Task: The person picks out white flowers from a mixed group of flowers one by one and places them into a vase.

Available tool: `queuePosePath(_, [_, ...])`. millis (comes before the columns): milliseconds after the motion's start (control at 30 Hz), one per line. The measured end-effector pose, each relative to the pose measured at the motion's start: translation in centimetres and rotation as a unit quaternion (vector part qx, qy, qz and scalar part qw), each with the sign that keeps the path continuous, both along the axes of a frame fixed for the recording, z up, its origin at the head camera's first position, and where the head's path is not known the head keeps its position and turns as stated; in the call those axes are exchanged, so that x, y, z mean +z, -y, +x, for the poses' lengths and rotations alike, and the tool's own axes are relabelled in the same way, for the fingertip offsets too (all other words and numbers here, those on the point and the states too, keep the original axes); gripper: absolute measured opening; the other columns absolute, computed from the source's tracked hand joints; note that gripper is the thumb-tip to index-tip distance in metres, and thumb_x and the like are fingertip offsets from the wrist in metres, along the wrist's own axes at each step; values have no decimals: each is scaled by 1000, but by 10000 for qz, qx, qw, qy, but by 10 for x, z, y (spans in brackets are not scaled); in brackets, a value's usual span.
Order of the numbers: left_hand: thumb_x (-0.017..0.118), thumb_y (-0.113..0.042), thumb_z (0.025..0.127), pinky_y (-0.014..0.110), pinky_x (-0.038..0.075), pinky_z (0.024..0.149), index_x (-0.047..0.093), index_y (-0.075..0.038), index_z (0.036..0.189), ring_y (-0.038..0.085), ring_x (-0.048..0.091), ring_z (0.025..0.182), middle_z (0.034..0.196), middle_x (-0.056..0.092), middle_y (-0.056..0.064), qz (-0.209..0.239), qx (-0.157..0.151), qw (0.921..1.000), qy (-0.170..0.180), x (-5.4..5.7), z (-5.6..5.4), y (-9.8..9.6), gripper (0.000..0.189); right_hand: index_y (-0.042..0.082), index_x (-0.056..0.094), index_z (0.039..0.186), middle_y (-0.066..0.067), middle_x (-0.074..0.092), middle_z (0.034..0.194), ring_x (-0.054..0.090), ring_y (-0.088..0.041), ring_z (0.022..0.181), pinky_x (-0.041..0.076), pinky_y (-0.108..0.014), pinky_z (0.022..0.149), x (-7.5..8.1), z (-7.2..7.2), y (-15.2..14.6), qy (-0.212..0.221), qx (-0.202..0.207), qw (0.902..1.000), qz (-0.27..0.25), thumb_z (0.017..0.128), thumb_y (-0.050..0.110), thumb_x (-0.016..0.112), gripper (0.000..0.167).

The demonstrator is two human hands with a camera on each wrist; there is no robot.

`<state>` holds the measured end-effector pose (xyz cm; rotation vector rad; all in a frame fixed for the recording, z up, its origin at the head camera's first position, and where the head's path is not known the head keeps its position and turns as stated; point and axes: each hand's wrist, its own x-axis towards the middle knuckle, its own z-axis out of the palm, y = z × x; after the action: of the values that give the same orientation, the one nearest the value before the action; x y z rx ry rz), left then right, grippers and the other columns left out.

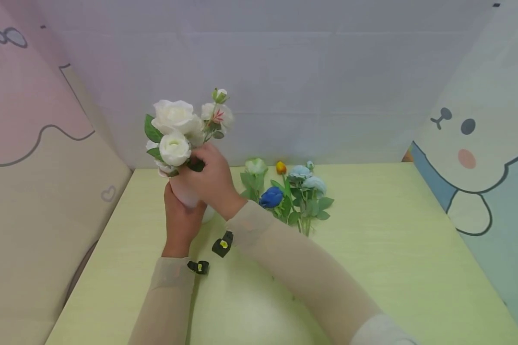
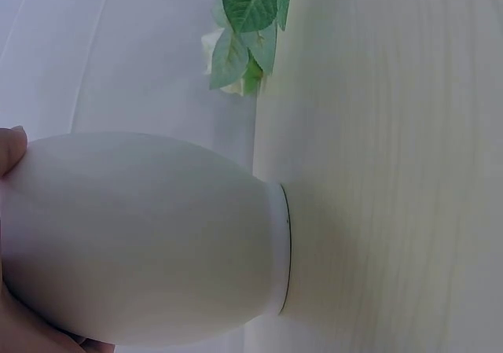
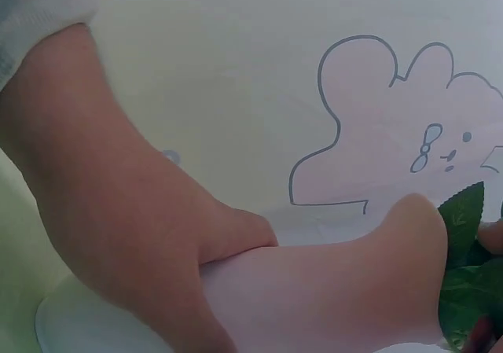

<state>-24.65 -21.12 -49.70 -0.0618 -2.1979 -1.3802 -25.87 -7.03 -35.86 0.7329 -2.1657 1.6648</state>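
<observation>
A pale vase (image 2: 149, 235) with a rounded body stands on the table, its base touching the tabletop in the left wrist view. My left hand (image 1: 182, 220) grips the vase around its body, fingers and thumb wrapped on its sides. White artificial roses (image 1: 174, 122) with green leaves fill the vase's mouth. Over the rim, my right hand (image 1: 213, 177) pinches the white roses by their stems among the leaves (image 3: 464, 290); its fingertips are partly hidden. A thinner spray of white blossom with a bud (image 1: 219, 96) leans out to the right above that hand.
Right of the vase lie more artificial flowers on the table (image 1: 393, 249): a pale green rose (image 1: 255, 166), a blue rose (image 1: 271, 197), an orange tulip bud (image 1: 281, 167) and light blue blooms (image 1: 314, 185). Cloth screens printed with cartoon animals (image 1: 470, 148) enclose the sides.
</observation>
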Motion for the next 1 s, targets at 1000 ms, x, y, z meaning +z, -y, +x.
queuePosePath(1000, [82, -24, 83, 59, 35, 109, 22, -10, 158, 32, 44, 130, 148, 40, 16, -22, 167, 9992, 354, -1, -2, 0, 97, 9, 71, 121, -4, 62, 111, 57, -15, 97, 48, -33, 83, -41, 16, -69, 745, -149, 9968, -262, 98, 20, 72, 25])
